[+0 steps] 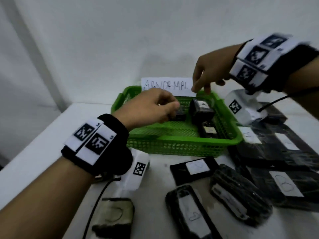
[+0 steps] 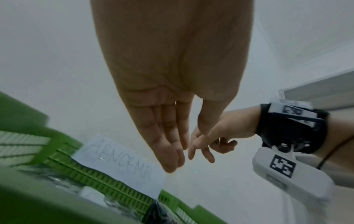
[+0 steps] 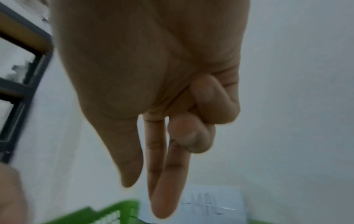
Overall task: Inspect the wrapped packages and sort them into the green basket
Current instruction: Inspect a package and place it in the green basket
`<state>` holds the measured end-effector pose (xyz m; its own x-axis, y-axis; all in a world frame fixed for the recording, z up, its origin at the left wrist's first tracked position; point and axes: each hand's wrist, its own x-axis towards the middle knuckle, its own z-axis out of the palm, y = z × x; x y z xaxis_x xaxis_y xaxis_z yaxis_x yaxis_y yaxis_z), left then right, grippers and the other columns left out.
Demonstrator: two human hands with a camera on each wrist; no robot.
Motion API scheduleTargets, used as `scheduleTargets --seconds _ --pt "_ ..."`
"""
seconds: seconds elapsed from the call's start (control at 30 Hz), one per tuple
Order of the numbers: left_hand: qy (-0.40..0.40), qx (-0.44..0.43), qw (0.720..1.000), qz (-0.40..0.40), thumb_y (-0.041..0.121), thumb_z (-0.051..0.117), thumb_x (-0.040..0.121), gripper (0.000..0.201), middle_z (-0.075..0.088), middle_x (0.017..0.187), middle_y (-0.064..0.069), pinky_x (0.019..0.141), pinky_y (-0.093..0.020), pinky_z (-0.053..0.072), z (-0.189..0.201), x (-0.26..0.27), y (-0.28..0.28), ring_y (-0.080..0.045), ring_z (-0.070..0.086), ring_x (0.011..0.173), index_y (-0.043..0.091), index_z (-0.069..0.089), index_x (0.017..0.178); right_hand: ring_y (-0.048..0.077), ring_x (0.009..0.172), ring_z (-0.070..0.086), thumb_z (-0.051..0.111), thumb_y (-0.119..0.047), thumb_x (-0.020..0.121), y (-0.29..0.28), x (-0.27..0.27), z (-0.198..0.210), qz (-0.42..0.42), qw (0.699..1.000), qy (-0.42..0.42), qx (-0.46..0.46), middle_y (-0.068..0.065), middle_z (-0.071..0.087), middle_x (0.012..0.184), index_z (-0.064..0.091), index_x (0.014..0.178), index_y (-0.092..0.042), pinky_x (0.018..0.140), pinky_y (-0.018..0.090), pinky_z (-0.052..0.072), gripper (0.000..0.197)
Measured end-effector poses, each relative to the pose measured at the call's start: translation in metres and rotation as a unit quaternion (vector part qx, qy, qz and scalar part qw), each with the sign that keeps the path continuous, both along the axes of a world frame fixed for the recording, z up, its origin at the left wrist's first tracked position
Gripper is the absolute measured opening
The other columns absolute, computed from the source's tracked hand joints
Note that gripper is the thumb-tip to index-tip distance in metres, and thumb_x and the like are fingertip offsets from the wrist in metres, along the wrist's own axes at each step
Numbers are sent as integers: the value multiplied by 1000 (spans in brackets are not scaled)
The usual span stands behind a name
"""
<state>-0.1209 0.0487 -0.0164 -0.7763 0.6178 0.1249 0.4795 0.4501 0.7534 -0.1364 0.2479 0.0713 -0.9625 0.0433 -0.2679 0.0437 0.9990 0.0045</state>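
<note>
The green basket [image 1: 181, 144] stands in the middle of the white table, with a paper label [image 1: 165, 86] reading ABNORMAL on its back rim. Inside lie black wrapped packages: one marked A [image 1: 201, 109], a second [image 1: 208, 131] in front of it, and a third [image 1: 179, 114] half hidden under my left hand. My left hand [image 1: 170, 107] hovers over the basket, fingers straight and empty in the left wrist view [image 2: 184, 150]. My right hand [image 1: 202, 88] points down at the label's right corner; thumb and two fingers are extended and hold nothing [image 3: 151, 195].
Several black wrapped packages with white labels lie on the table in front and to the right of the basket, such as a flat package [image 1: 191, 169] and a larger package [image 1: 283, 185]. A greyish package [image 1: 114, 216] lies front left. A white wall stands close behind.
</note>
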Motion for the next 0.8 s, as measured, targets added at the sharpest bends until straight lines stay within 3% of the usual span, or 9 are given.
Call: scheduleTargets --seconds 0.1,0.2,0.3,0.37,0.43,0.5,0.63,0.73,0.8 --pt "-8 81 993 81 17 57 100 17 75 88 -4 72 -26 60 2 11 -40 -10 73 73 7 69 107 12 40 51 58 -39 100 -45 19 5 47 996 47 -57 -3 79 75 78 89 -18 34 14 37 31" --pt "27 100 980 172 12 57 99 13 74 84 -7 77 -37 62 -2 26 -95 -18 70 71 7 69 103 7 40 56 54 -40 102 -102 35 -19 134 986 50 -81 -6 78 72 78 88 -15 51 18 47 38" --pt "42 27 968 246 21 62 95 9 75 82 -2 80 -45 60 -17 38 -142 -18 70 75 18 70 91 2 43 59 56 -44 100 -156 51 -44 213 973 -6 -91 -6 79 77 77 88 -16 59 22 48 37" --pt "45 -20 944 326 37 64 89 17 75 84 0 84 -43 58 -27 47 -167 -21 71 83 21 70 88 7 56 65 61 -44 97 -185 57 -61 260 958 -69 -100 -5 80 87 76 98 -18 61 24 53 31" --pt "47 -90 915 390 45 62 87 27 73 92 2 91 -35 54 -37 54 -183 -24 69 94 20 69 91 11 68 67 67 -44 94 -204 59 -80 279 950 -99 -99 -4 78 98 71 111 -19 71 26 57 31" --pt "10 -195 901 388 46 63 90 27 70 105 -1 90 -30 51 -50 61 -195 -25 66 101 21 69 99 13 84 61 71 -43 91 -215 60 -98 296 950 -82 -59 -8 67 108 65 121 -20 82 28 52 38" --pt "-50 -267 902 335 48 70 85 29 67 119 0 94 -35 51 -74 64 -205 -22 62 104 27 66 105 23 108 58 77 -40 86 -213 58 -123 304 951 -51 22 1 62 125 59 132 -19 96 38 52 53" --pt "-45 -282 905 315 41 78 79 40 66 121 0 96 -34 49 -81 59 -206 -23 60 113 27 62 113 25 107 60 83 -45 76 -207 62 -139 294 956 -12 18 0 61 122 56 127 -24 92 42 54 62" --pt "-81 -266 913 299 35 81 77 49 67 115 -3 88 -33 54 -83 59 -203 -24 64 104 21 59 118 25 103 61 81 -46 74 -206 67 -148 293 956 4 20 0 62 117 56 121 -26 89 44 55 57"
